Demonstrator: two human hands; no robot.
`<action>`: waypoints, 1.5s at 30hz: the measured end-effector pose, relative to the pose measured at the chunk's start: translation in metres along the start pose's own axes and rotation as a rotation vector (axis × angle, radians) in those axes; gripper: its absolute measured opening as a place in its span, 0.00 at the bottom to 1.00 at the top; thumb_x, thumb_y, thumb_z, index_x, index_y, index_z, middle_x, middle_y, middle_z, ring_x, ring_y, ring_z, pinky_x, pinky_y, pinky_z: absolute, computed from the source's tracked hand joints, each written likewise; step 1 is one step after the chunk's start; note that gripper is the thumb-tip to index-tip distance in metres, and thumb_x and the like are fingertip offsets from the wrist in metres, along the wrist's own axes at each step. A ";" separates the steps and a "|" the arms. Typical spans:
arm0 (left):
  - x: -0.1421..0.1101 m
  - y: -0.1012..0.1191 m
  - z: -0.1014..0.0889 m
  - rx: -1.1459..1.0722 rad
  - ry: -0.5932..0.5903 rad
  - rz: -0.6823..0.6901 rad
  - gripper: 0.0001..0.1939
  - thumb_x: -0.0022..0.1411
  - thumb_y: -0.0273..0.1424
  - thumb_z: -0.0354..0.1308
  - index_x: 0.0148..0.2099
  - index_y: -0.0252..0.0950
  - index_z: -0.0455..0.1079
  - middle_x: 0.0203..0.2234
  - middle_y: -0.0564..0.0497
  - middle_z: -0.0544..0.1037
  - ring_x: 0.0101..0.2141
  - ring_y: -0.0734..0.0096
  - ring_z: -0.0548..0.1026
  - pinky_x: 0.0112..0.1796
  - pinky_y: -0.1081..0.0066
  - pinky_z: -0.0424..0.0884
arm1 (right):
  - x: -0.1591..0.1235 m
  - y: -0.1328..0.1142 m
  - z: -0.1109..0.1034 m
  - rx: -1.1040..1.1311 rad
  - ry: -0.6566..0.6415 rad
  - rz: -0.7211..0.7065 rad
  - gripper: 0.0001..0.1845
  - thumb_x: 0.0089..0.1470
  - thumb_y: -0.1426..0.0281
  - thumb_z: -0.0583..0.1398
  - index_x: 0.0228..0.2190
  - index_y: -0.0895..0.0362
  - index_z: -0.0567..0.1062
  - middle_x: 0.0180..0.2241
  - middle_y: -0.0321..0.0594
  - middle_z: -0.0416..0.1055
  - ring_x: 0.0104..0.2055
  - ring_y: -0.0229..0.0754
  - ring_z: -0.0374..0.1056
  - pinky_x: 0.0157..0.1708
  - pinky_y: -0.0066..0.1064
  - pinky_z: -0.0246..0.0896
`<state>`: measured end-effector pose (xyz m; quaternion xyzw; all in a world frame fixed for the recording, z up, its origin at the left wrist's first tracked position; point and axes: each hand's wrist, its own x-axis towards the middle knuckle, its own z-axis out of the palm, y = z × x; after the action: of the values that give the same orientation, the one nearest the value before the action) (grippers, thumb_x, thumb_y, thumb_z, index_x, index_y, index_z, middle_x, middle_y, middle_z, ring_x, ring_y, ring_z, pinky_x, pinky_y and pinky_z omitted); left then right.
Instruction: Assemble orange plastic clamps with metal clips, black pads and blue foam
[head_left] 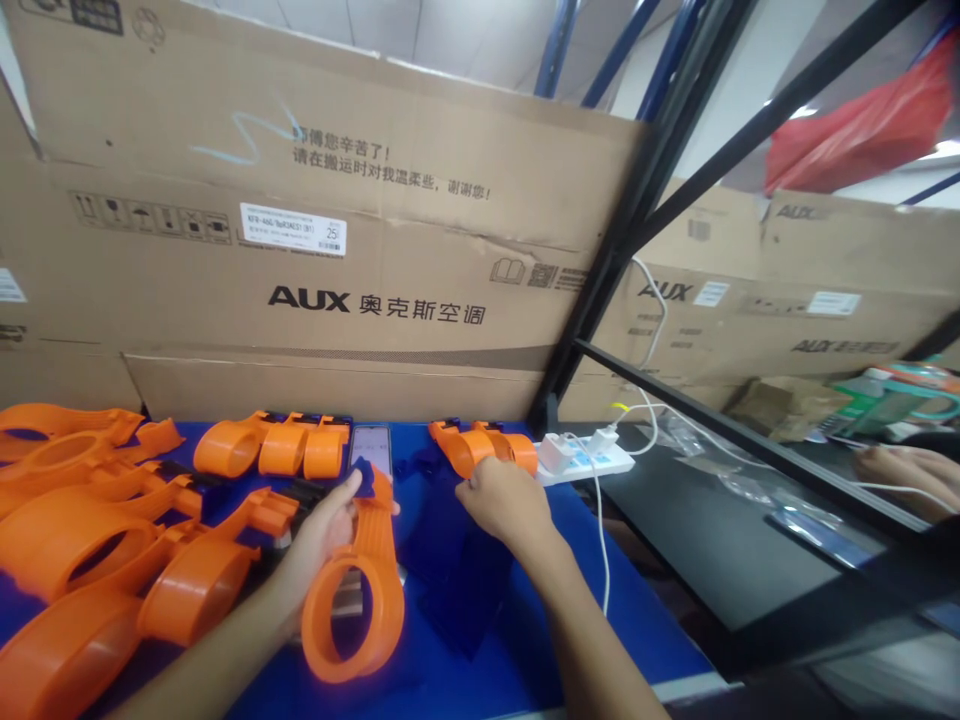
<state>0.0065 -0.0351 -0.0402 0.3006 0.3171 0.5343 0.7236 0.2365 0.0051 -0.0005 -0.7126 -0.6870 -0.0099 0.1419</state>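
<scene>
My left hand (pixel 334 525) is closed around the upper end of an orange tape dispenser (pixel 390 590), its ring hanging toward me. A small dark blue piece (pixel 364 478) sits at the dispenser's top, by my thumb. My right hand (pixel 506 500) is curled with the knuckles up, just in front of several orange tape dispensers (pixel 469 450) at the back. Its fingertips are hidden, so I cannot make out what they hold. Dark blue flat pieces (pixel 465 590) lie below my right hand on the blue table surface (pixel 592 660).
More orange dispensers (pixel 199 590) crowd the left side, with several (pixel 281 447) along the back. A phone (pixel 373 447) lies behind my left hand. A power strip (pixel 585 460) with white cables is at right, beside a black rack post (pixel 637 215). Another person's hand (pixel 907 475) is far right.
</scene>
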 end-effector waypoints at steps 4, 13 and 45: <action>-0.008 -0.002 0.002 -0.163 -0.121 -0.157 0.22 0.63 0.47 0.63 0.49 0.34 0.76 0.29 0.46 0.80 0.27 0.66 0.78 0.31 0.68 0.75 | -0.002 -0.009 -0.013 0.016 0.020 -0.064 0.13 0.53 0.68 0.61 0.18 0.54 0.72 0.23 0.46 0.74 0.30 0.50 0.73 0.28 0.33 0.57; -0.006 -0.002 -0.001 -0.251 -0.217 -0.115 0.18 0.67 0.41 0.61 0.49 0.31 0.76 0.30 0.45 0.82 0.29 0.63 0.81 0.34 0.68 0.75 | -0.014 -0.049 0.000 0.989 -0.044 -0.307 0.19 0.64 0.55 0.57 0.26 0.53 0.66 0.20 0.31 0.64 0.22 0.37 0.61 0.23 0.28 0.57; 0.002 -0.008 -0.009 -0.123 -0.005 0.346 0.22 0.61 0.35 0.68 0.57 0.47 0.70 0.54 0.47 0.77 0.53 0.57 0.76 0.51 0.57 0.74 | -0.047 -0.040 0.003 1.099 -0.099 -0.413 0.22 0.63 0.62 0.63 0.57 0.50 0.74 0.53 0.43 0.77 0.55 0.51 0.74 0.58 0.47 0.68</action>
<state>0.0049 -0.0347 -0.0525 0.3070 0.2257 0.6686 0.6386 0.1942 -0.0393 -0.0053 -0.3856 -0.7216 0.3537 0.4533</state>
